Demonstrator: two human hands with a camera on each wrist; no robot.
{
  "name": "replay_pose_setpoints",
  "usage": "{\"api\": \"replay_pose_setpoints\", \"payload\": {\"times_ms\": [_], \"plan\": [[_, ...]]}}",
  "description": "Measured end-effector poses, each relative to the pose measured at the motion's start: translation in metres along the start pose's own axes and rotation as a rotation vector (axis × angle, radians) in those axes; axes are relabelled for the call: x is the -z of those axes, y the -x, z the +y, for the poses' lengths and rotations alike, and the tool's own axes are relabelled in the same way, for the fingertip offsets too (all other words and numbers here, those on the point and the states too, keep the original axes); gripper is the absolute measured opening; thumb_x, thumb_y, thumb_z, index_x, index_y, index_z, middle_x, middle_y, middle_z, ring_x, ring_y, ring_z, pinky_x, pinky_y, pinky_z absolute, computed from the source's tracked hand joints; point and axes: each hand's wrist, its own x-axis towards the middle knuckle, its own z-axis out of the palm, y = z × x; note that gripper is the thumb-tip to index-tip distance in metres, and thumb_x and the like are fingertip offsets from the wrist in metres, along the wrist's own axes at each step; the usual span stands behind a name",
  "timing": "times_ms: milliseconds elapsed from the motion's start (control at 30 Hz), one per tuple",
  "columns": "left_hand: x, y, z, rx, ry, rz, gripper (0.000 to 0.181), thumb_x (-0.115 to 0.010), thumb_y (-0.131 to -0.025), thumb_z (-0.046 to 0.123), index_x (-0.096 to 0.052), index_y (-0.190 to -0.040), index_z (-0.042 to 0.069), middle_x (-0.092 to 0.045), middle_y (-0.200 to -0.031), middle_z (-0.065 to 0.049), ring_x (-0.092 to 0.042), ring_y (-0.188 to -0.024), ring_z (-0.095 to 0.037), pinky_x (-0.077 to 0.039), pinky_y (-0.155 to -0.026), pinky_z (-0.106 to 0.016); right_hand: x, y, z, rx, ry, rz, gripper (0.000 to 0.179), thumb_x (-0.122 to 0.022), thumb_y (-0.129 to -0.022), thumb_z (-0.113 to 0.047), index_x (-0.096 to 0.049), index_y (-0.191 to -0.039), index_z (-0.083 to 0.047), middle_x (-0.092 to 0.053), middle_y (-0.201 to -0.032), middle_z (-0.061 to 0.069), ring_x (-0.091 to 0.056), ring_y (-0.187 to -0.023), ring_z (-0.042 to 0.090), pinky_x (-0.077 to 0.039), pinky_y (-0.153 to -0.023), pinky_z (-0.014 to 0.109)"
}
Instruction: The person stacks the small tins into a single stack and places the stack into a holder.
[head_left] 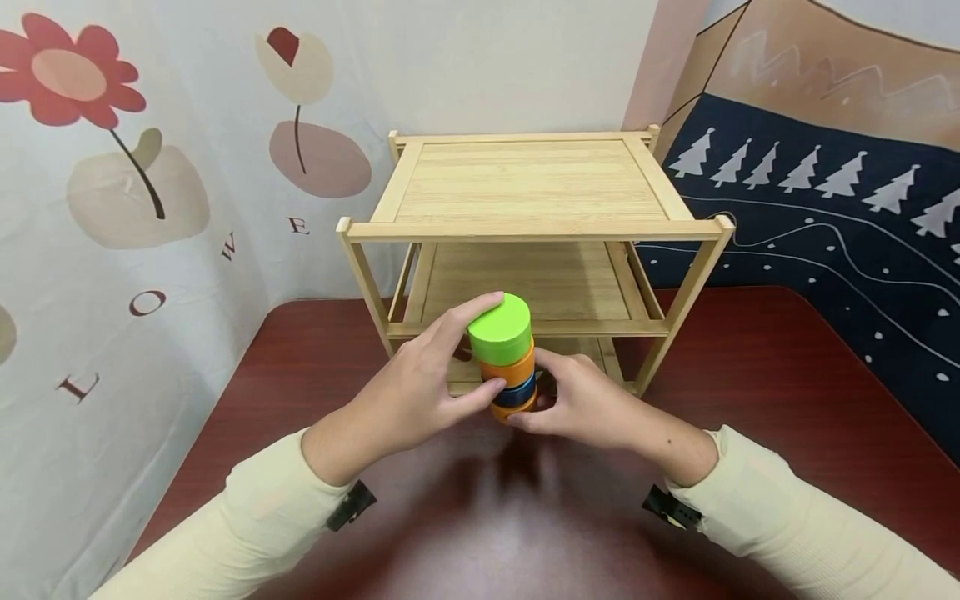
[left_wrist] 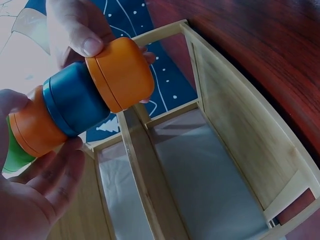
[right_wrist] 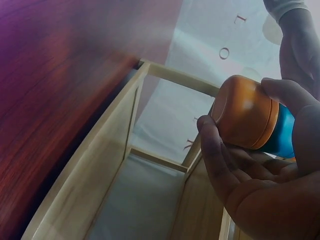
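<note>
Small round lidded canisters form a stack in front of the rack: a green canister (head_left: 501,321) on top, an orange canister (head_left: 508,372) below it, then a blue canister (left_wrist: 76,98) and another orange canister (left_wrist: 125,75) at the bottom. My left hand (head_left: 416,383) grips the upper part, its fingers around the green and upper orange ones with the thumb toward me. With thumb and fingers, my right hand (head_left: 592,402) holds the bottom orange canister from the right. In the right wrist view, the fingers curl under that canister, and the upper ones are mostly hidden.
A pale wooden rack (head_left: 525,183) with several shelves stands on the dark red table (head_left: 300,367), just beyond my hands. Behind it hang a white flower-print cloth (head_left: 202,100) and, at right, a navy cloth (head_left: 810,217) with white trees.
</note>
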Motion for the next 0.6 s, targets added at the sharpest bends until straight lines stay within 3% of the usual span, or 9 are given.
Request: {"api": "replay_pose_setpoints", "payload": {"times_ms": [300, 600], "plan": [[0.004, -0.003, 0.006, -0.011, -0.021, 0.038, 0.087, -0.08, -0.085, 0.021, -0.025, -0.153, 0.015, -0.053, -0.138, -0.01, -0.063, -0.1, -0.017, -0.055, -0.087, -0.031, 0.003, -0.001, -0.004, 0.0, 0.001, 0.04, 0.049, -0.085, -0.078, -0.024, -0.062, -0.119, -0.013, -0.072, -0.1, -0.002, -0.067, -0.081, 0.008, -0.059, -0.072, 0.033], [0.005, -0.004, 0.01, -0.03, -0.03, 0.111, 0.087, -0.081, -0.083, 0.017, -0.024, -0.148, 0.01, -0.05, -0.142, -0.013, -0.069, -0.091, -0.018, -0.057, -0.084, -0.03, 0.004, -0.001, -0.011, 0.006, 0.03, 0.094, 0.05, -0.086, -0.077, -0.026, -0.062, -0.12, -0.013, -0.073, -0.102, -0.003, -0.068, -0.086, 0.008, -0.056, -0.075, 0.028]]}}
